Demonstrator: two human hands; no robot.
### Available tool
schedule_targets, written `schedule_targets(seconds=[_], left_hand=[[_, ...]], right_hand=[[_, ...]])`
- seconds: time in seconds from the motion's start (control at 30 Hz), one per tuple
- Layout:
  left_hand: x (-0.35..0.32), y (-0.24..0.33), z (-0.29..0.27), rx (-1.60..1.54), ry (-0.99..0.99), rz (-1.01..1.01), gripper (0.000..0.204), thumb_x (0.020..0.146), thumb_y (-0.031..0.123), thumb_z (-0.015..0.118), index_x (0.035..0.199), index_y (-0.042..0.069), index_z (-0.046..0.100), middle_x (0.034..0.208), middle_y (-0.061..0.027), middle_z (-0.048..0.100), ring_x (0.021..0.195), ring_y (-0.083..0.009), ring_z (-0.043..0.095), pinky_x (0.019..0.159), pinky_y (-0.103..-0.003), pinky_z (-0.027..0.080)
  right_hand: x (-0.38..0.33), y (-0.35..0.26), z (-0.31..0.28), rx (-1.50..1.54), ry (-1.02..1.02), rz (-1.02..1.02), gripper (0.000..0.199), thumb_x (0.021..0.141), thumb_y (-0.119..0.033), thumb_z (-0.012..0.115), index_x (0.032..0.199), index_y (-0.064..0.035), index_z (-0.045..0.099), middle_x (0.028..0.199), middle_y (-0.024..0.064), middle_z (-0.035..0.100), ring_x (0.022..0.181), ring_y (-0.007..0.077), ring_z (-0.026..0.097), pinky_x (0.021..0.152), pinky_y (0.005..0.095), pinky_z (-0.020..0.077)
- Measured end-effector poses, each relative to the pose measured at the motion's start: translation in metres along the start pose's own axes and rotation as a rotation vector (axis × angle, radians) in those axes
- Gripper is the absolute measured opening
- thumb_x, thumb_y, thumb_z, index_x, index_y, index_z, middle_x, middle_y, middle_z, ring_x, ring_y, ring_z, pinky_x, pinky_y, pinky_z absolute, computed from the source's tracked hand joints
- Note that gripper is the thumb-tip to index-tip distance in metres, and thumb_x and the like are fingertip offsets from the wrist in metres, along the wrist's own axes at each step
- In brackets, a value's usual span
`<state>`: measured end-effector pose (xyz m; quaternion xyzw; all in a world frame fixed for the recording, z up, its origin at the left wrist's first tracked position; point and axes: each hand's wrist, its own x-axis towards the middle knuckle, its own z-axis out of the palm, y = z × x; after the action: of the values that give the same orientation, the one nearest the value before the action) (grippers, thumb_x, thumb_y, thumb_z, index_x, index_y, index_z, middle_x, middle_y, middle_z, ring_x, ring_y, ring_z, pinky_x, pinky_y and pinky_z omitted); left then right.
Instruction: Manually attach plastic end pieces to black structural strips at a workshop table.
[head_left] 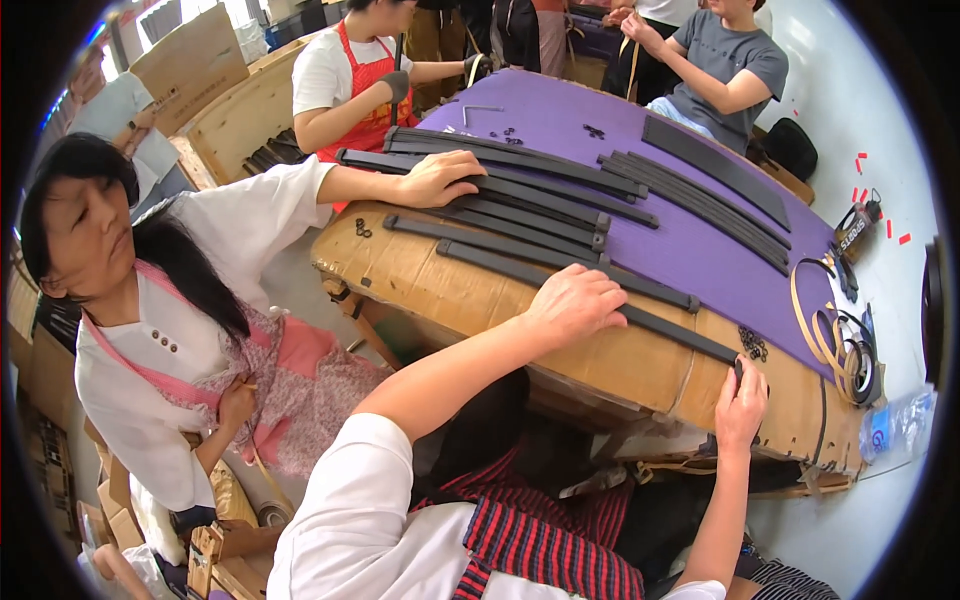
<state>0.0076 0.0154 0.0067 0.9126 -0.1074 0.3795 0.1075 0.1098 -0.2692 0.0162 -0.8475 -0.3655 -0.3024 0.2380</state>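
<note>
On the far left I see a co-worker in a white top and pink apron, one hand (pixel 443 178) stretched out flat onto a bundle of long black strips (pixel 520 190) on the counter (pixel 450 280), which is wrapped in brown cardboard with a purple sheet (pixel 690 250) over its far part. A few small black rings (pixel 362 228) lie on the cardboard near that arm.

Moving right, my left hand (pixel 575 300) lies palm down on the nearest black strip (pixel 600 285), fingers spread and pressing on it rather than curled about it; the grip is open and flat, with nothing enclosed. That strip runs slantwise over the near part of the counter, from the middle toward the right edge, with more strips lying side by side beyond it.

Further right, my right hand (pixel 740 400) is at the counter's near edge, its fingertips reaching up to the right end of that same strip. I cannot tell whether they pinch the end or only touch it. A small heap of black rings (pixel 752 345) sits just beside it on the cardboard.

At the far right, coiled tan and black bands (pixel 835 335) lie at the counter's end, and a clear plastic bottle (pixel 900 425) lies below them. Two more people sit at the far side, one in a red apron, one in a grey shirt.
</note>
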Motion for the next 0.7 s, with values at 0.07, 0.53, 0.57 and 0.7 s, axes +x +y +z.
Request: schedule_targets(seconds=[0.07,0.53,0.57,0.7], left_hand=[[0.005,0.0,0.001,-0.018,-0.025,-0.015,0.025,0.072,0.033,0.065,0.084,0.012,0.062,0.084,0.0002,0.062,0.084,-0.018,0.057,0.075,-0.031,0.042],[0.043,0.056,0.036,-0.046,-0.154,-0.006,0.026,0.074,0.029,0.067,0.09,0.008,0.062,0.085,-0.0043,0.057,0.084,-0.0237,0.053,0.074,-0.034,0.044],[0.044,0.062,0.041,-0.02,-0.138,-0.002,0.025,0.074,0.028,0.067,0.089,0.008,0.062,0.085,-0.004,0.057,0.084,-0.0233,0.053,0.073,-0.034,0.044],[0.042,0.053,0.037,-0.063,-0.131,0.061,0.025,0.073,0.027,0.068,0.088,0.008,0.062,0.081,-0.0034,0.057,0.079,-0.0229,0.054,0.07,-0.034,0.044]], right_hand=[[-0.002,0.0,-0.002,-0.021,0.009,0.008,0.021,0.08,0.0,0.056,0.1,0.0032,0.055,0.092,0.0169,0.061,0.086,0.0329,0.057,0.075,0.04,0.0462],[0.005,0.004,-0.01,0.029,0.066,-0.066,0.019,0.074,-0.001,0.059,0.094,-0.0002,0.057,0.081,0.0144,0.062,0.078,0.0295,0.059,0.069,0.0363,0.0485],[0.003,0.005,-0.009,0.079,0.086,-0.07,0.019,0.074,0.001,0.059,0.093,-0.0006,0.057,0.08,0.0145,0.062,0.077,0.0295,0.06,0.068,0.0362,0.0486],[0.0,0.041,-0.01,0.439,0.112,0.316,0.015,0.079,0.001,0.059,0.094,-0.0017,0.056,0.08,0.0082,0.063,0.073,0.016,0.06,0.066,0.0273,0.0476]])
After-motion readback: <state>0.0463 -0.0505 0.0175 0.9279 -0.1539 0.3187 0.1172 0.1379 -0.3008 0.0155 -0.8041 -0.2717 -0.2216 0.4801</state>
